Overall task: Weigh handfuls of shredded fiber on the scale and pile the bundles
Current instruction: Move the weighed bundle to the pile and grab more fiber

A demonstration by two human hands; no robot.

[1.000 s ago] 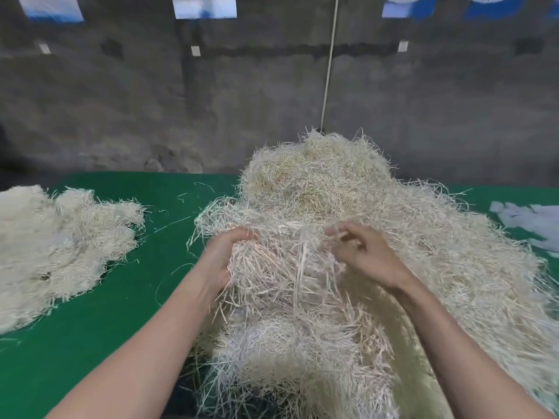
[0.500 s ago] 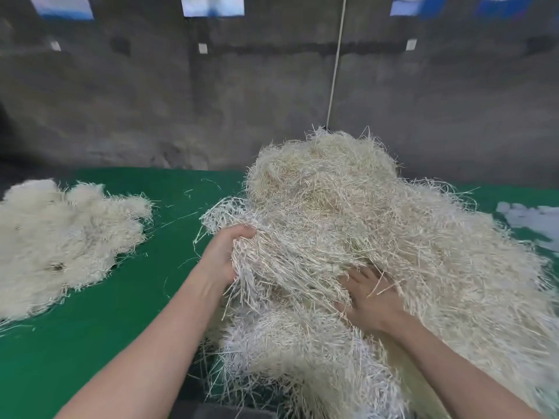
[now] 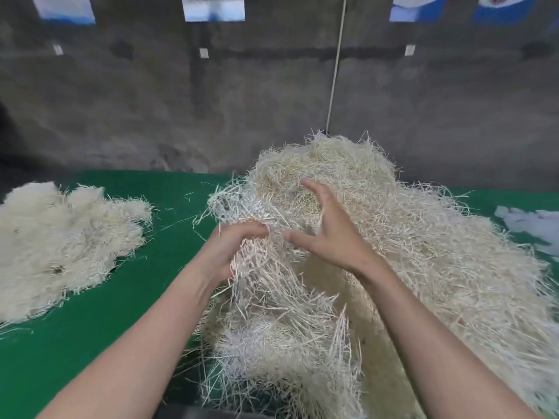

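A large heap of pale shredded fiber [image 3: 423, 252] covers the right half of the green table. My left hand [image 3: 233, 246] grips a handful of fiber [image 3: 263, 285] at the heap's near left side; strands hang down from it. My right hand [image 3: 326, 234] is raised above the heap with thumb and fingers spread wide, holding nothing. A second, lower pile of fiber bundles [image 3: 60, 243] lies at the left of the table. No scale shows in the head view.
The green table [image 3: 90, 328] has bare surface between the two piles. A dark wall stands behind, with a white cord [image 3: 334, 77] hanging down it. A pale sheet-like thing [image 3: 532, 222] lies at the far right edge.
My right hand has come up out of the heap, where it was buried half a second ago, and now hovers spread above it. My left hand keeps its hold on the fiber.
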